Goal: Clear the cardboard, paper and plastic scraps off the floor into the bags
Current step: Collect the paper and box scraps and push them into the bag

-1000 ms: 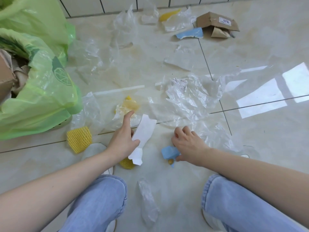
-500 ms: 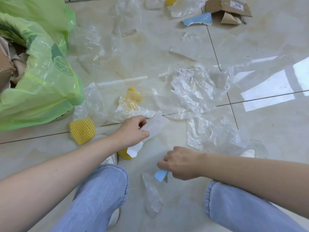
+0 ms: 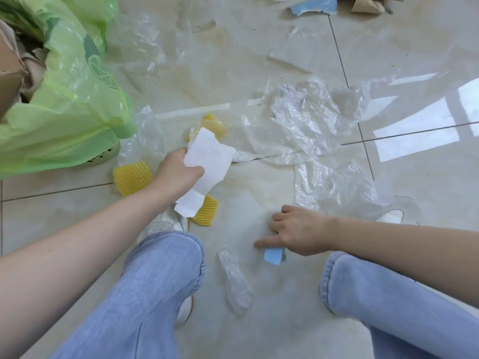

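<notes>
The left hand (image 3: 178, 174) grips a white paper scrap (image 3: 207, 167) by its left side. The right hand (image 3: 298, 230) pinches a small blue scrap (image 3: 273, 256) low over the floor (image 3: 259, 332), one finger pointing out. A yellow foam net (image 3: 206, 211) lies under the paper. The green bag (image 3: 70, 104) sits at the left. The paper's long side runs from the knee up toward the clear plastic (image 3: 311, 120).

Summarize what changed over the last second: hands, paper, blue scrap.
The left hand closed round the white paper and lifted it, turned flat toward the camera. The right hand drew the blue scrap back toward the knees and holds it under its fingers. The green bag, yellow foam pieces and clear plastic stayed put.
</notes>
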The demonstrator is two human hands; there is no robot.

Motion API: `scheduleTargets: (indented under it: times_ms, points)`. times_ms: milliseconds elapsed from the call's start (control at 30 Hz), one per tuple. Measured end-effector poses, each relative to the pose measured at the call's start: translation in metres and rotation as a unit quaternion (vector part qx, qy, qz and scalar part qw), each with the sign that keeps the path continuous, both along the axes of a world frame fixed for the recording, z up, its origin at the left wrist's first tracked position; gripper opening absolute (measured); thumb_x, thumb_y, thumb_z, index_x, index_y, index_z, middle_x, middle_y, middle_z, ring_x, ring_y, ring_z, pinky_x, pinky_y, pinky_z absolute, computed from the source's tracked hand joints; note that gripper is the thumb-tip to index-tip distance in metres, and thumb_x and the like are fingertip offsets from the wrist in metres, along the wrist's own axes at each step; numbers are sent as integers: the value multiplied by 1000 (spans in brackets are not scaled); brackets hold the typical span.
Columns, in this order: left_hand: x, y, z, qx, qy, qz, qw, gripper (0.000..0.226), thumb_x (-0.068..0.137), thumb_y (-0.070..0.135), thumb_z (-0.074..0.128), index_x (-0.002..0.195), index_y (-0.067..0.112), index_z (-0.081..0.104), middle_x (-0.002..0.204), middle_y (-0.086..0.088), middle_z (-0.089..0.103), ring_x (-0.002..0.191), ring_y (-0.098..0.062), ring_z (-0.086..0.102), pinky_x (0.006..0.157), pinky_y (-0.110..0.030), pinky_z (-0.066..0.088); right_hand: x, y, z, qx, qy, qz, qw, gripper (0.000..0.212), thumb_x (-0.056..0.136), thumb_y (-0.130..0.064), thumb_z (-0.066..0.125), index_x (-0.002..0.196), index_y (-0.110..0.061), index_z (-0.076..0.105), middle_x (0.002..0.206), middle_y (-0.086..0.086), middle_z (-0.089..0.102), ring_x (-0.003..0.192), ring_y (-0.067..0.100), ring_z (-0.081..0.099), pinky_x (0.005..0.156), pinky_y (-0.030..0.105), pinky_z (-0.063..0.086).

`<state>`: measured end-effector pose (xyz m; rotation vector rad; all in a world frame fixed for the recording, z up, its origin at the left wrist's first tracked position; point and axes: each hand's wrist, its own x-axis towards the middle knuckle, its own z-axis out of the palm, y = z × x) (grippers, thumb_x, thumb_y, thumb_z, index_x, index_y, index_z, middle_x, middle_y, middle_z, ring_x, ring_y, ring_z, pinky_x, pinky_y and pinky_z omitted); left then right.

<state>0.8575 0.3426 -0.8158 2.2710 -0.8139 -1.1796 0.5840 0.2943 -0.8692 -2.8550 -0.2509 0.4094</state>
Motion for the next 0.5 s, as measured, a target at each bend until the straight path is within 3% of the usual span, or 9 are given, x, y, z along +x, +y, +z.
scheduleTargets:
  times_ms: [167,300,500]
  points:
    - [29,1,5,13,36,52,998,16,82,12,62,99,11,63,90,-7,66,75,-25,63,60,-27,46,18,-15,-1,-16,-17,-75,997,44,59,-18,73,101,-22,62,67,-4,56,60,20,56,54,27,41]
    - [28,0,9,62,61,-42,995,8,82,14,70,83,18,63,79,-2,66,63,-15,61,50,-23,44,37,-31,2,-24,-28,-114,993,39,58,-17,74,94,-18,59,68,-3,57,60,21,56,55,29,43]
    - [19,-12,10,68,89,-114,987,13,83,20,71,93,23,62,82,5,67,66,-10,64,51,-21,47,46,-77,17,-48,-35,-195,979,29,62,-13,69,89,-13,57,69,1,57,62,25,57,52,34,48]
